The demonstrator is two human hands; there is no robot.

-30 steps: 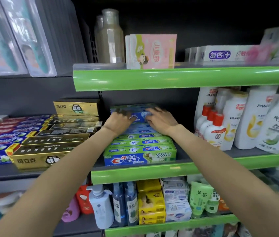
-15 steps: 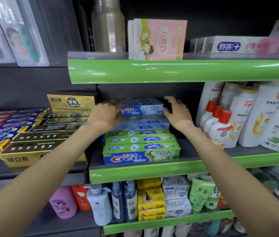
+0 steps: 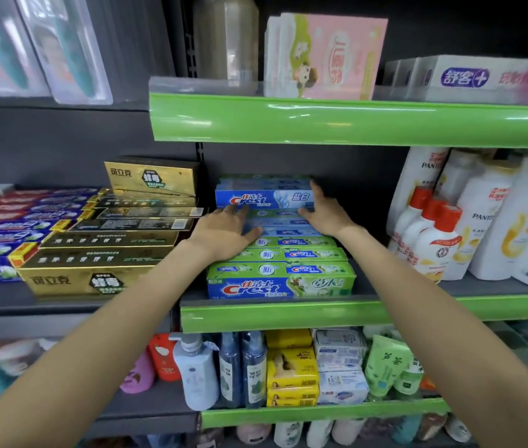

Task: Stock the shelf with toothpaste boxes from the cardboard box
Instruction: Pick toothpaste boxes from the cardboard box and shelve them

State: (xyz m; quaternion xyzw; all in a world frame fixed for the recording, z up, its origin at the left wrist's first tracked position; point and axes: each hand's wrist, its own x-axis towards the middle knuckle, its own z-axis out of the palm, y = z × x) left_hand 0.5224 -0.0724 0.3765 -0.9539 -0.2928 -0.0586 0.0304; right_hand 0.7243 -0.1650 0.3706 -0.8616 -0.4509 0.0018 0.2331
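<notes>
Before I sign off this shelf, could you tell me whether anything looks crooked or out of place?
Nothing looks damaged or spilled. The gold toothpaste boxes are fanned unevenly, and both hands, left hand and right hand, rest on the Crest boxes.

Both hands (image 3: 224, 232) (image 3: 322, 213) flat — on toothpaste boxes (image 3: 280, 247)

Green-edged shelf (image 3: 288, 313) carries Crest toothpaste boxes (image 3: 280, 281) beside shampoo bottles (image 3: 482, 227)

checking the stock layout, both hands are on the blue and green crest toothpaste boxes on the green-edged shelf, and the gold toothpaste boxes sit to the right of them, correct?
Not quite. The head view shows the gold toothpaste boxes to the left of the blue and green Crest toothpaste boxes, not the right; white shampoo bottles stand on the right. The rest holds: the left hand and right hand are both on the Crest stack on the green-edged shelf.
</notes>
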